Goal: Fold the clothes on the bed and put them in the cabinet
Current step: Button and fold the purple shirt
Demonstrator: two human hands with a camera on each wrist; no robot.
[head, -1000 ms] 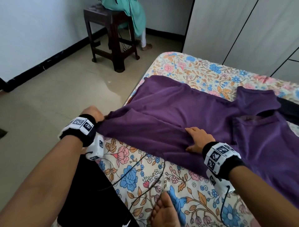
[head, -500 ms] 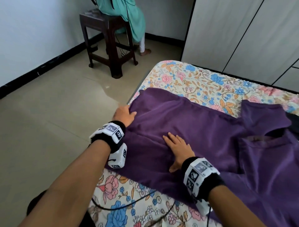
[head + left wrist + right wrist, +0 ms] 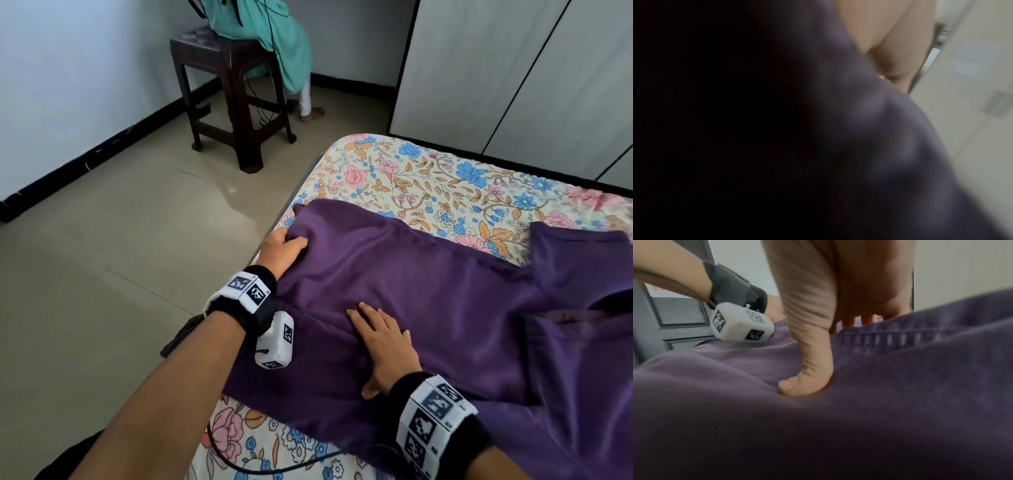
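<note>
**Midway through a fold, a purple shirt pinned flat on a flowered bed**

Carefully, a person works a purple shirt (image 3: 428, 291) spread across a bed (image 3: 411, 171) covered in a floral sheet. The left hand (image 3: 282, 251) grips the folded edge of the cloth at the bed's side, fingers curled into the fabric, while the right hand (image 3: 383, 346) lies flat on the shirt with fingers straight, pressing it down; the right wrist view shows the thumb (image 3: 807, 382) dented into the cloth. The two hands are apart, the left nearer the bed's edge.

The step in hand looks to be laying one side of the shirt over and smoothing it. To do it well, the flat hand should hold the crease as an anchor while the gripping hand draws the edge taut and straight, so that no wrinkle is trapped beneath. A corner of the shirt hangs off the bed's side and would want bringing in first. The collar end at the far right lies rumpled, and a sleeve juts toward the headboard side; both seem still to be folded, so the task is judged to be at an early stage.

Beyond the bed stand pale cabinet doors (image 3: 513, 85), closed, where the folded shirt is meant to go. A dark wooden stool (image 3: 233, 92) stands on the tiled floor (image 3: 102, 257) near the wall, with another person in teal clothing (image 3: 274, 41) partly in view behind it. A black cable (image 3: 274, 467) trails across the sheet near the lower edge.
</note>
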